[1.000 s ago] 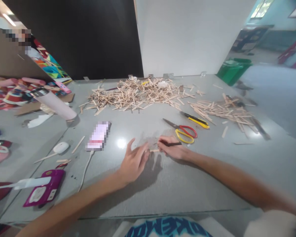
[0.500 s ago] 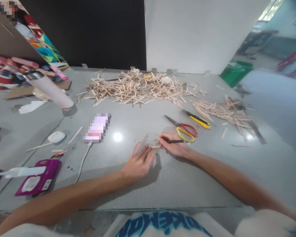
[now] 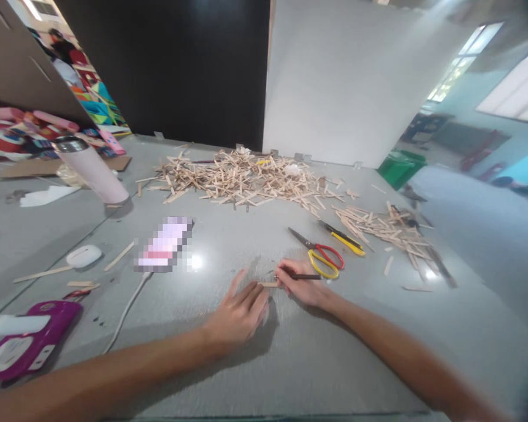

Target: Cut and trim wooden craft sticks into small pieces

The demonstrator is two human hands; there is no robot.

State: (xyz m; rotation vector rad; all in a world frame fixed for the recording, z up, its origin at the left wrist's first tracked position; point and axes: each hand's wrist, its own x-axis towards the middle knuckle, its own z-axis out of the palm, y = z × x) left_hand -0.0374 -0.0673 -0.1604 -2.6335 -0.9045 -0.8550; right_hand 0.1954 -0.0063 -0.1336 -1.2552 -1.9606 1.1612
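Note:
My left hand (image 3: 240, 310) rests on the table, its fingertips pressing down one end of a short wooden stick (image 3: 270, 285). The thumb side points away from the other fingers. In a closed pinch, my right hand (image 3: 300, 286) holds a slim black pen-like tool (image 3: 307, 276) at the stick's other end. The tool's tip is too small to make out. Just beyond the right hand lie scissors (image 3: 322, 258) with one red and one yellow handle. A black and yellow utility knife (image 3: 344, 239) lies behind them.
A heap of wooden sticks (image 3: 229, 179) spreads along the back, and a smaller pile (image 3: 378, 228) lies right. On the left are a phone (image 3: 166, 243) with a cable, a white rounded case (image 3: 84, 256), a purple device (image 3: 35, 340) and a pink tumbler (image 3: 92, 173).
The camera has tilted up, so the table's things sit lower in view. Both hands remain at the wooden stick, the right still holding the black pen-like tool.

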